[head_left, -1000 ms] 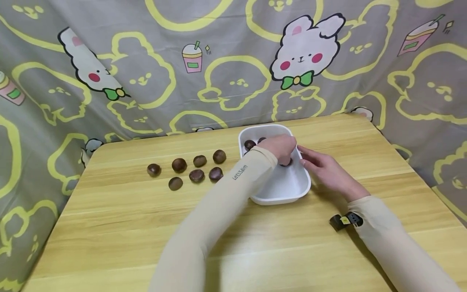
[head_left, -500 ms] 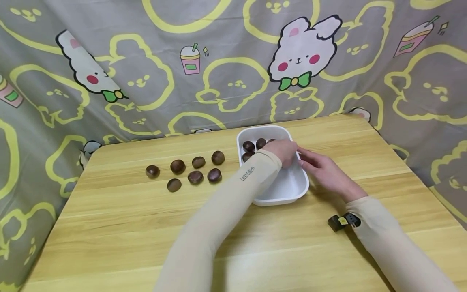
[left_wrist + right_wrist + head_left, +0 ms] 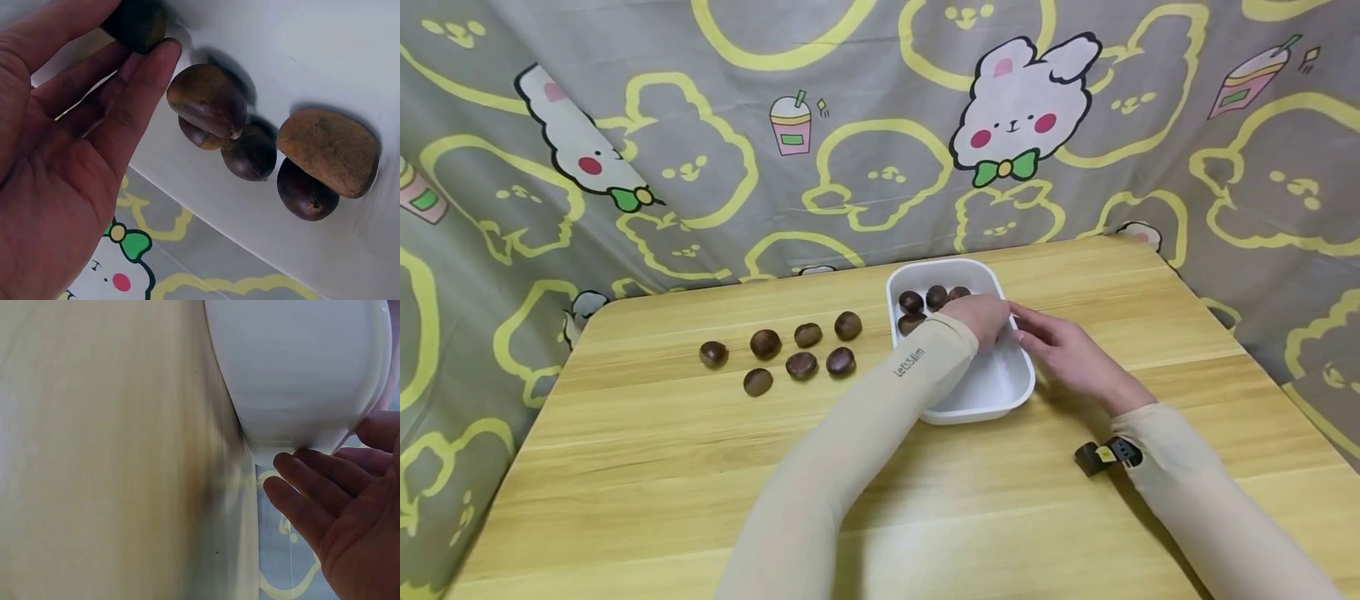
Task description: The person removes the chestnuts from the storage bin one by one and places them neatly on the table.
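In the head view, my left hand [image 3: 979, 320] reaches down into a white plastic tray [image 3: 981, 412]. The left wrist view shows it pinching a dark chestnut [image 3: 139, 24] at the fingertips, low against the tray floor. Beside those fingers lie several chestnuts, among them a brown-faced chestnut [image 3: 330, 150] and a glossy chestnut [image 3: 209, 100]. From the right, my right hand [image 3: 1078, 354] touches the tray's outer wall. Its fingers are fairly straight, with the thumb near the rim in the right wrist view.
Left of the tray, several loose chestnuts lie on the wooden table [image 3: 647, 467] in two rough rows, a dark chestnut [image 3: 841, 361] nearest the tray. A patterned grey curtain [image 3: 865, 83] hangs behind the table and along its sides. A black strap device [image 3: 1108, 455] is on the right wrist.
My left hand has shifted slightly inside the tray, and more chestnuts there show beside it than one second ago. The right hand stays at the tray's side.
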A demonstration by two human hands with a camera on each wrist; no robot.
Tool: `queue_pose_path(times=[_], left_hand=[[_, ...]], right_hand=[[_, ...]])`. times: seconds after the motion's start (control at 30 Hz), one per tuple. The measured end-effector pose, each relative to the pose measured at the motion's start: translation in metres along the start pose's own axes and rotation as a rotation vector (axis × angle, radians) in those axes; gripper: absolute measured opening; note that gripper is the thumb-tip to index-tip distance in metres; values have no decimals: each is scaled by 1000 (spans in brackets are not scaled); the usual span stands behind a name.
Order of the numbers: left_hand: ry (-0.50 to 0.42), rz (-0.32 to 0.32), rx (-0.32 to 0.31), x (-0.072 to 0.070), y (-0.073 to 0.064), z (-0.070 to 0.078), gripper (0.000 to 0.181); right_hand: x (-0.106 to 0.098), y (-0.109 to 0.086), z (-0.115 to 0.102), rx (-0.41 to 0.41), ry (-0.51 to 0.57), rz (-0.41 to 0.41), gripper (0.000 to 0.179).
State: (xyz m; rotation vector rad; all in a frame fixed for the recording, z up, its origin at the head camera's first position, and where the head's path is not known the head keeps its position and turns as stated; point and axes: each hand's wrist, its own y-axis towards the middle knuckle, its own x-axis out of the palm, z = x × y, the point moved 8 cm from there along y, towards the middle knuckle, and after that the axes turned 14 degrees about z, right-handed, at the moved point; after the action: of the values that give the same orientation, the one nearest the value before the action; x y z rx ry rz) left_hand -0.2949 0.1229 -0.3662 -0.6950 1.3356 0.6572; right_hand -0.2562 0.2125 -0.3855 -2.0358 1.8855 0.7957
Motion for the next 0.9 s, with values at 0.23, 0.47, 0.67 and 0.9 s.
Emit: queue_pose_path(times=[0.23, 0.47, 0.67, 0.9], left_hand=[[-50, -33, -42, -3, -3, -4, 29], [-126, -18, -26, -16, -7, -12, 9], [-258, -12, -15, -30, -17, -20, 6], [-388, 48, 52, -44, -27, -30, 18]], right_hand=[[2, -1, 3, 4, -21, -12, 53], [3, 1, 4, 0, -21, -9, 54], [4, 1, 5, 4, -20, -14, 54], [1, -1, 4, 20, -34, -7, 55]])
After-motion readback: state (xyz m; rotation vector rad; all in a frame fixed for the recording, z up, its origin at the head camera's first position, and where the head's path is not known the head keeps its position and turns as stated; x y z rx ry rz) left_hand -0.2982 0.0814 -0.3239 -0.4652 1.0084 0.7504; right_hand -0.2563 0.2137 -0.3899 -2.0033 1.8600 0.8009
